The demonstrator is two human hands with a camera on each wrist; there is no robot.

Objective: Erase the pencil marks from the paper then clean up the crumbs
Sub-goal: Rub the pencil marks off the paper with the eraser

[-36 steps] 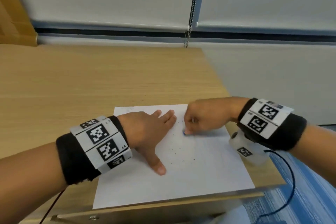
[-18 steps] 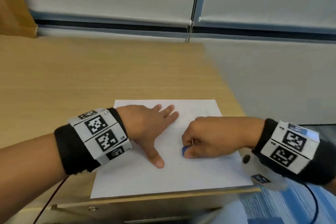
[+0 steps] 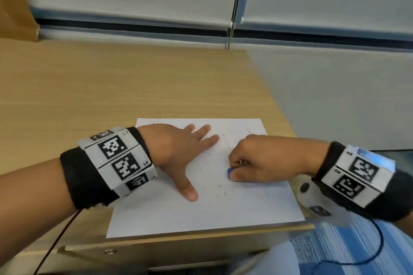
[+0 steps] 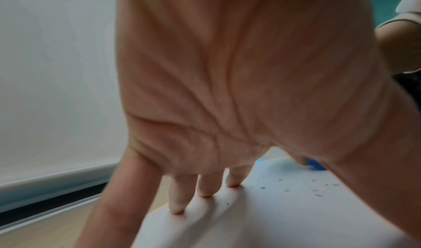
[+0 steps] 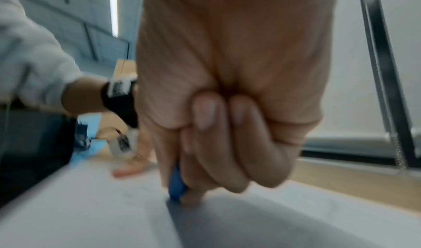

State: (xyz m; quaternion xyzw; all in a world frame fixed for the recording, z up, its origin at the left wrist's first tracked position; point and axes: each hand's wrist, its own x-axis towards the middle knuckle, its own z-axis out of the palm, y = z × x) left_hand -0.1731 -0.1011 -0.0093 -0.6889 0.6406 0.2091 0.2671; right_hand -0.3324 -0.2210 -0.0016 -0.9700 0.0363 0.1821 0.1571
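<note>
- Eraser first: the small blue eraser (image 3: 230, 173) is pinched between the thumb and curled fingers of the right hand (image 3: 263, 158), its lower tip pressed on the white sheet of paper (image 3: 223, 214), right of the sheet's middle; the right wrist view shows the same blue wedge (image 5: 176, 185) touching the page under the fist.
- Left hand (image 3: 178, 152) lies flat, fingers straight and spread, thumb pointing toward the near edge; its fingertips (image 4: 177, 206) press the sheet down on its left half, with nothing held.
- Faint grey pencil marks (image 3: 237, 134) show near the sheet's far right corner, beyond the right knuckles; they lie away from the body relative to the eraser tip, so I judge that further rubbing calls for a push forward and slightly right.
- Dark eraser crumbs (image 3: 214, 176) are scattered between the two hands, mostly just left of the eraser and near the left thumb; a few grey flecks (image 4: 318, 190) appear in the left wrist view.
- Right hand is nearer to the remaining marks; left hand is nearer to the crumbs.
- Paper sits at the near right corner of the light wooden desk (image 3: 111, 96), its front edge almost flush with the desk's front edge, so crumbs swept toward the body would likely drop off.
</note>
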